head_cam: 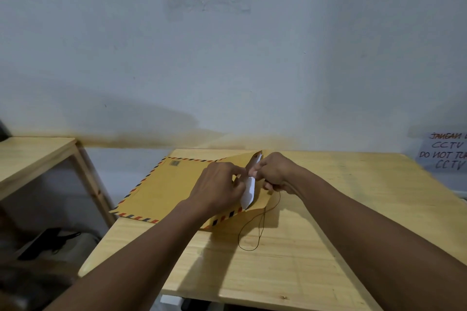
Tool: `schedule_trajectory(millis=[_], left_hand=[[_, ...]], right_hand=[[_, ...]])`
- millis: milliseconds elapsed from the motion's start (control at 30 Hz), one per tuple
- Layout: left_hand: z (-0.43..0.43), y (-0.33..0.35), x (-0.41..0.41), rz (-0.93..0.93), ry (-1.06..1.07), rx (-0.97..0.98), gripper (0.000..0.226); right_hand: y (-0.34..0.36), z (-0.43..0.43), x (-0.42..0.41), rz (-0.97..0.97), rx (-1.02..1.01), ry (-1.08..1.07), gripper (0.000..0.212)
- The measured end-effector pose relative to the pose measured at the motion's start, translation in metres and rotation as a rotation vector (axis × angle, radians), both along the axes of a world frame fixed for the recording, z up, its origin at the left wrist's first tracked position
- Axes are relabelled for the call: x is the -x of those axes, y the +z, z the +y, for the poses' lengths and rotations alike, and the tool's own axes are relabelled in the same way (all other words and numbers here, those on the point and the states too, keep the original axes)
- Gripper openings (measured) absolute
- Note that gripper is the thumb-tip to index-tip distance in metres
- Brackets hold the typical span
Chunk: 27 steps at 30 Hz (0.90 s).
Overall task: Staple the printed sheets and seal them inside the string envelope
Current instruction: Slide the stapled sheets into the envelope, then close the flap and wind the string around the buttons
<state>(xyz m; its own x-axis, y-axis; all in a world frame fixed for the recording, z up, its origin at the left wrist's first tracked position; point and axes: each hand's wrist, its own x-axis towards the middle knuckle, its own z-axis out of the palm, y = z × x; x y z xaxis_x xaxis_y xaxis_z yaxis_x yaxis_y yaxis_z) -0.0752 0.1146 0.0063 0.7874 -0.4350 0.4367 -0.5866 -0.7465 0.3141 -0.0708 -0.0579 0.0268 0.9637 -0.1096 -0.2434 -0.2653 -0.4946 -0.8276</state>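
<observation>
My left hand and right hand pinch white printed sheets, mostly hidden inside the brown airmail-bordered string envelope at the wooden counter's twelve o'clock.

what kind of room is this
Probably a small office or workroom. A plain wooden table stands against a bare white wall, a second wooden table stands to its left, and a handwritten CCTV notice is stuck to the wall.
</observation>
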Motion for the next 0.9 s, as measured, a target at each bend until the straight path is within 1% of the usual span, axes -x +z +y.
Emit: schedule_trajectory(millis=[67,133,200,267,300,333,400,467,500,567,633,700,767,833,867,900], left_hand=[[0.002,0.001,0.001,0.008,0.000,0.007,0.031],[0.006,0.003,0.001,0.037,0.012,0.044,0.034],[0.010,0.004,-0.001,0.048,0.029,0.081,0.036],[0.010,0.005,-0.001,0.052,0.039,0.096,0.037],[0.009,0.005,-0.001,0.053,0.042,0.101,0.037],[0.008,0.005,-0.001,0.051,0.047,0.105,0.037],[0.007,0.005,-0.001,0.049,0.059,0.111,0.038],[0.006,0.004,0.000,0.051,0.067,0.116,0.039],[0.007,0.003,-0.001,0.056,0.069,0.115,0.038],[0.008,0.003,0.000,0.061,0.058,0.116,0.037],[0.008,0.003,0.002,0.088,0.020,0.125,0.035],[0.008,0.002,0.004,0.148,-0.024,0.143,0.033],[0.006,0.002,0.008,0.242,-0.054,0.159,0.035],[0.002,0.002,0.013,0.317,-0.091,0.170,0.038],[0.000,0.001,0.017,0.335,-0.108,0.173,0.041],[-0.001,0.001,0.019,0.357,-0.117,0.167,0.051]], right_hand=[[0.000,0.003,0.001,0.038,-0.011,0.061,0.019],[-0.001,-0.001,0.001,0.022,-0.058,0.068,0.020],[-0.002,-0.009,0.000,-0.085,-0.083,-0.016,0.019],[-0.006,-0.019,0.000,-0.229,-0.016,-0.123,0.015],[-0.009,-0.023,0.000,-0.277,0.030,-0.167,0.012],[-0.012,-0.027,0.000,-0.283,0.057,-0.189,0.008],[-0.021,-0.034,0.002,-0.157,0.037,-0.125,0.024],[-0.031,-0.040,0.006,0.010,-0.089,0.003,0.040],[-0.035,-0.040,0.009,0.039,-0.158,0.052,0.041],[-0.040,-0.039,0.013,-0.007,-0.234,0.108,0.030],[-0.037,-0.038,0.017,-0.092,-0.250,0.134,0.023],[-0.028,-0.037,0.020,-0.122,-0.273,0.185,0.024],[-0.017,-0.039,0.025,-0.104,-0.275,0.219,0.030],[-0.007,-0.042,0.032,-0.083,-0.241,0.215,0.032],[-0.004,-0.043,0.034,-0.080,-0.216,0.205,0.032],[-0.003,-0.045,0.037,-0.082,-0.195,0.195,0.032]])
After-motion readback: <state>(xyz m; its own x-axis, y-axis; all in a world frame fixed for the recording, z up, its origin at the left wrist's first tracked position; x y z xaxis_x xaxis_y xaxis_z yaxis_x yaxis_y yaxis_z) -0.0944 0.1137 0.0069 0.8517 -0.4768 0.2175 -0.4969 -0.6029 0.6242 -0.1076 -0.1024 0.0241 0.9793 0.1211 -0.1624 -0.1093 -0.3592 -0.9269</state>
